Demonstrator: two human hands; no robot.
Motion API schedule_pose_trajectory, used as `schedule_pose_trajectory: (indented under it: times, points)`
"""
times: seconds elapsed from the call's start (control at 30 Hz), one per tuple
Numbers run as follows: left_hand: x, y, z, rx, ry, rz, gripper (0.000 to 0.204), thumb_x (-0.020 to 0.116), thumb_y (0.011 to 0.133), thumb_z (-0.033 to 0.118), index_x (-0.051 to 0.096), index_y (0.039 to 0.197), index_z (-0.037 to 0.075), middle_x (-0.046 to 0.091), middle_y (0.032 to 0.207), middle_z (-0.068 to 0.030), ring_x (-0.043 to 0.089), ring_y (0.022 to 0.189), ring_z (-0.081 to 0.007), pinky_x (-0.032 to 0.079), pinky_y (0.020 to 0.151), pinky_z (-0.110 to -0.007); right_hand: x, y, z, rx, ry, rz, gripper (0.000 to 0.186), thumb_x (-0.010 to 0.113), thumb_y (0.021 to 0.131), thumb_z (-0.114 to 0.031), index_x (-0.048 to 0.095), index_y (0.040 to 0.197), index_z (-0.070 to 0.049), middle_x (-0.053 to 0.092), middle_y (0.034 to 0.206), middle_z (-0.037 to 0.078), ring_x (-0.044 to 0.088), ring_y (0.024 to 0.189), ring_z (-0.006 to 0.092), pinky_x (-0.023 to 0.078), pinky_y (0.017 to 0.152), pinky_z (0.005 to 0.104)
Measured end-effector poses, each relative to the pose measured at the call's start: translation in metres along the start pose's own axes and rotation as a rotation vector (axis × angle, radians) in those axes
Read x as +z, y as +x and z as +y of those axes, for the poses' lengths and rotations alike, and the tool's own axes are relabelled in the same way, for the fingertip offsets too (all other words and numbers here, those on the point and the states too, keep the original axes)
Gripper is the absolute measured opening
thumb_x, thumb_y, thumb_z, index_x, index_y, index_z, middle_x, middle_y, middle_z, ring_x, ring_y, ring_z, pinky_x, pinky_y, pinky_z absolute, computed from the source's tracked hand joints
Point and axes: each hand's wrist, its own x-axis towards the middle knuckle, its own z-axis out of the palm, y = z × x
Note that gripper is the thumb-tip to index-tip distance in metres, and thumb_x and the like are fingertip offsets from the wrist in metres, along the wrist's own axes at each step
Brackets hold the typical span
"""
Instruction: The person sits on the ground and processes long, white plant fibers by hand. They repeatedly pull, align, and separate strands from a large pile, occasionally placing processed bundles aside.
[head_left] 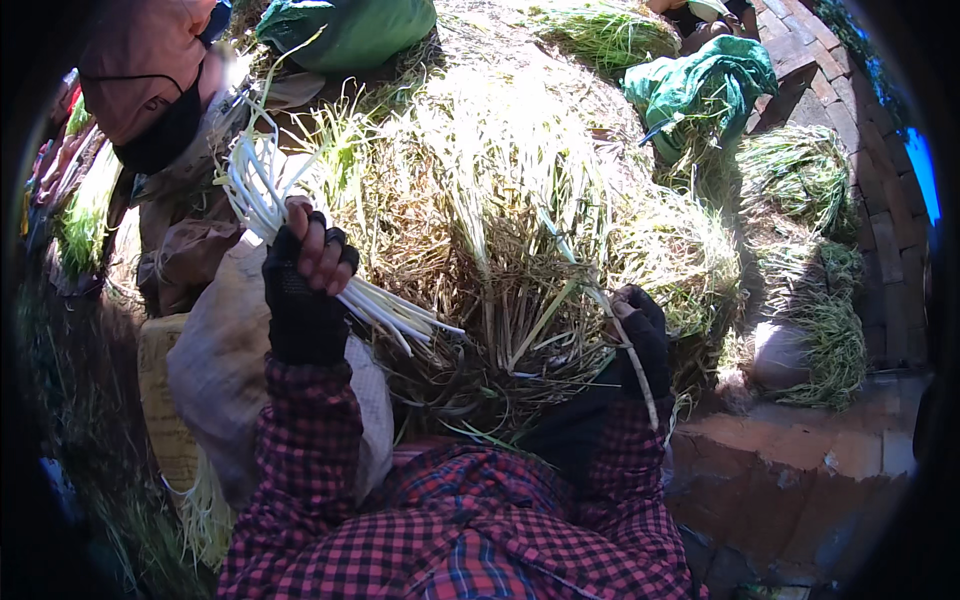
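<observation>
A bunch of long, slim stalks (390,312), white with pale green tips, is clasped in my left hand (312,285). A black fingerless glove covers that hand, and its bare fingers wrap round the stalks. On the right, my right hand (643,330), also in a dark glove, grips a single leafy stalk (632,358) with a brownish lower end and greener leaves above. Between and beyond both hands spreads a large heap of cut stalks and dry leaves (490,220). Part of my right hand's fingers is in shadow.
A pale sack (225,350) stands by my left arm. Another person in a pink head covering (145,70) is at upper left. Green cloth bundles (350,32) lie at the back. Grassy bunches (800,180) rest by brick paving (885,230) on the right.
</observation>
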Motion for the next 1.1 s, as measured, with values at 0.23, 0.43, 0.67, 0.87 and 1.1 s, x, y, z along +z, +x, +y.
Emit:
schedule_pose_trajectory:
  times: [0.23,0.43,0.67,0.87,1.1]
  points:
    - [0.005,0.004,-0.043,-0.179,0.132,0.174,0.014,0.047,0.092,0.023,0.046,0.085,0.011,0.031,0.047,0.0042,0.03,0.034,-0.0078,0.028,0.031,-0.023,-0.007,-0.007,0.091,0.132,-0.183,-0.109,0.015,0.06,0.076,-0.017,0.055,0.083,-0.004,0.051,0.063,-0.001,0.047,0.05,0.0081,0.035,0.044,0.0214]
    - [0.001,0.002,-0.056,-0.226,0.148,0.212,0.01,0.047,0.091,0.018,0.045,0.084,0.01,0.032,0.046,0.0029,0.03,0.032,-0.009,0.029,0.03,-0.024,0.014,-0.011,0.1,0.34,-0.076,-0.117,0.02,0.055,0.082,-0.021,0.058,0.089,-0.003,0.051,0.061,-0.003,0.043,0.045,0.0075,0.034,0.043,0.0218]
    - [0.0,-0.005,-0.056,-0.231,0.269,0.271,0.01,0.051,0.09,0.023,0.048,0.088,0.014,0.031,0.048,0.0052,0.028,0.034,-0.0059,0.026,0.032,-0.021,0.045,-0.056,-0.036,0.024,0.163,-0.056,0.032,0.054,0.084,-0.024,0.054,0.103,0.002,0.05,0.064,0.001,0.039,0.047,0.0057,0.031,0.043,0.0175]
    - [0.005,-0.002,-0.062,-0.268,0.245,0.223,0.01,0.051,0.091,0.022,0.048,0.086,0.014,0.031,0.048,0.0055,0.029,0.034,-0.0055,0.026,0.032,-0.021,0.065,-0.05,-0.024,-0.06,-0.228,-0.15,0.016,0.059,0.078,-0.01,0.057,0.091,0.0,0.052,0.074,0.0,0.045,0.07,0.0063,0.038,0.061,0.0231]
    - [0.013,-0.017,-0.103,-0.459,0.633,0.211,0.016,0.062,0.079,0.015,0.051,0.084,0.005,0.048,0.055,-0.001,0.037,0.036,-0.0064,0.03,0.033,-0.02,0.079,-0.033,0.066,-0.289,-0.716,-0.174,0.016,0.059,0.072,-0.012,0.05,0.08,-0.001,0.046,0.063,0.014,0.048,0.055,0.0232,0.04,0.053,0.0344]
